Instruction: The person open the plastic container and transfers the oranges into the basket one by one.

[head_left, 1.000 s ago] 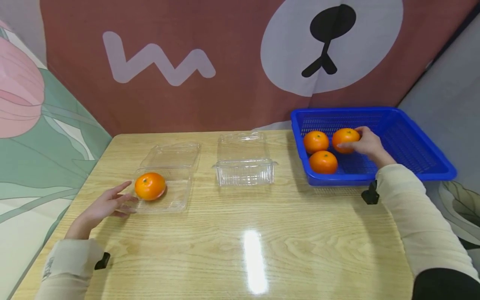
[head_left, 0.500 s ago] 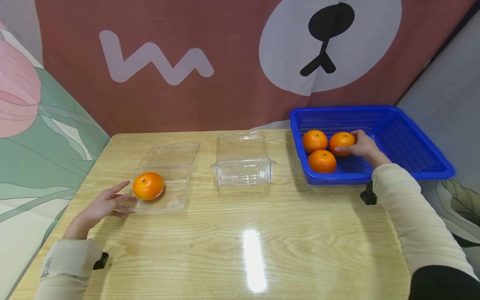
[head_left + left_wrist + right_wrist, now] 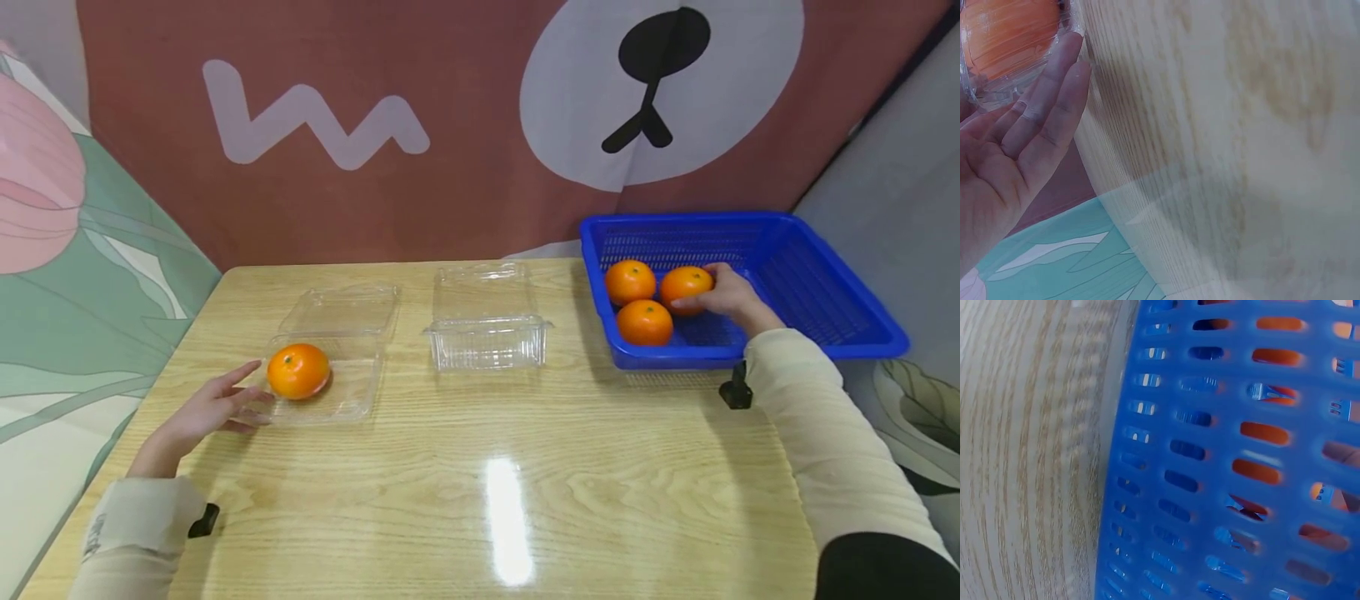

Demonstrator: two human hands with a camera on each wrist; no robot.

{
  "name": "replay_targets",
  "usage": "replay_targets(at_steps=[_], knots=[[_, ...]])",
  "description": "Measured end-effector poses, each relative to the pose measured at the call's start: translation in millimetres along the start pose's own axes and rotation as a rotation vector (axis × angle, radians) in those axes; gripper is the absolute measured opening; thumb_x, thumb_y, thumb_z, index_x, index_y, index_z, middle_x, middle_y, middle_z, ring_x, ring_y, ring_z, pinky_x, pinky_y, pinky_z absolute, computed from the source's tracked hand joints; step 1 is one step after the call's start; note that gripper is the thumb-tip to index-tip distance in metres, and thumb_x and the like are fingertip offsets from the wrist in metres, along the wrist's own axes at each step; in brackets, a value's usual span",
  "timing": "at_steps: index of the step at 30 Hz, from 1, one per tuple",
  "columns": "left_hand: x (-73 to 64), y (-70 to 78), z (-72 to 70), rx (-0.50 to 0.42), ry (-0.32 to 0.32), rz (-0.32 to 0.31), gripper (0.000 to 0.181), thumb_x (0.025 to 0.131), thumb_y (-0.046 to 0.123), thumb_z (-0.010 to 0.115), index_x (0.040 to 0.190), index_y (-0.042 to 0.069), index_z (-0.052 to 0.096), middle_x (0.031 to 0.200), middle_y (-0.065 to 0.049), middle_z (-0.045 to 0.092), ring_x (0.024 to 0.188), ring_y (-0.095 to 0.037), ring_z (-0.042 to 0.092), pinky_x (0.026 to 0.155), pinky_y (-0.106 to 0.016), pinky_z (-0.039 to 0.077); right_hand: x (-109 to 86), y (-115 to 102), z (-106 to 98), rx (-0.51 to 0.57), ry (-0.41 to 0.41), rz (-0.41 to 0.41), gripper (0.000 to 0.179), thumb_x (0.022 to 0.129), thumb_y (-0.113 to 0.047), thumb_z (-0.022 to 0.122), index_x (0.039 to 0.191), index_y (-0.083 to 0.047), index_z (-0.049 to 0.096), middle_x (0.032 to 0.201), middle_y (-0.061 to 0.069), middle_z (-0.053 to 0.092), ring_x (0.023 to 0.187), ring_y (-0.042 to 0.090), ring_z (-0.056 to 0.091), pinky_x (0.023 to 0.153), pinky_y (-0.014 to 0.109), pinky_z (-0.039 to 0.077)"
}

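My left hand (image 3: 202, 414), fingers extended and slightly spread, rests against the left side of an open clear plastic clamshell box (image 3: 358, 392). One orange (image 3: 298, 371) sits inside this box; the left wrist view shows the fingers beside the wall, with the orange (image 3: 1010, 37) behind it. On the right, my right hand (image 3: 727, 293) reaches into the blue basket (image 3: 780, 367) and holds an orange (image 3: 685, 289) between thumb and fingers. Two more oranges lie beside it, a back one (image 3: 629, 282) and a front one (image 3: 644, 323). Basket wall (image 3: 1210, 450) hides most of the right wrist view.
A second clear clamshell box (image 3: 489, 344) stands lid up at the table's middle back. The wooden table (image 3: 390, 500) ends against a brown printed cloth (image 3: 360, 208). Grey cloth borders the basket's right side.
The right hand and its orange have come down slightly in the basket, mostly in the first half second. The left hand and the boxes stay put.
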State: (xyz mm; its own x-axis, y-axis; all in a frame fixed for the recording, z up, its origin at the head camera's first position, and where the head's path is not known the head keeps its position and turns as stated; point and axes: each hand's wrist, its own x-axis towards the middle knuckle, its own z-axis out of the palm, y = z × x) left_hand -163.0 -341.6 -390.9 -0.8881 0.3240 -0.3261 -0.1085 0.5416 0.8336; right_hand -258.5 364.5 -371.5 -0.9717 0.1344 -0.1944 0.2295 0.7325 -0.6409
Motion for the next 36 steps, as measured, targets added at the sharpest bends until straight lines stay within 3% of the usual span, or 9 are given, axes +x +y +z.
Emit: replay_targets(at_steps=[11,19,36], knots=[[0.2,0.5,0.1,0.004,0.005,-0.001,0.062,0.100,0.018,0.036,0.143,-0.007,-0.001,0.124,-0.042,0.041,0.089,-0.025,0.066,0.075,-0.042,0.053,-4.3,-1.6,-4.6,0.024,0.019,-0.015,0.100,0.079,-0.029,0.072,0.141,0.012,0.006,0.137,0.040,0.020,0.120,0.052,0.025,0.100,0.061,0.022],[-0.7,2.8,0.9,0.004,0.003,0.001,0.062,0.100,0.017,0.036,0.144,-0.007,-0.002,0.125,-0.042,0.040,0.088,-0.022,0.066,0.075,-0.042,0.053,-11.6,-9.2,-8.6,0.033,0.039,-0.036,0.095,0.083,-0.030,0.067,0.143,0.007,0.005,0.146,0.033,0.010,0.127,0.052,0.018,0.100,0.062,0.021],[0.1,-0.4,1.2,-0.002,0.001,-0.009,0.063,0.100,0.018,0.036,0.144,-0.006,-0.003,0.126,-0.041,0.040,0.090,-0.025,0.065,0.075,-0.041,0.053,-22.6,-10.7,-16.6,0.110,0.088,-0.073,0.098,0.082,-0.039,0.067,0.145,0.003,0.005,0.148,0.029,0.009,0.129,0.051,0.016,0.100,0.061,0.022]])
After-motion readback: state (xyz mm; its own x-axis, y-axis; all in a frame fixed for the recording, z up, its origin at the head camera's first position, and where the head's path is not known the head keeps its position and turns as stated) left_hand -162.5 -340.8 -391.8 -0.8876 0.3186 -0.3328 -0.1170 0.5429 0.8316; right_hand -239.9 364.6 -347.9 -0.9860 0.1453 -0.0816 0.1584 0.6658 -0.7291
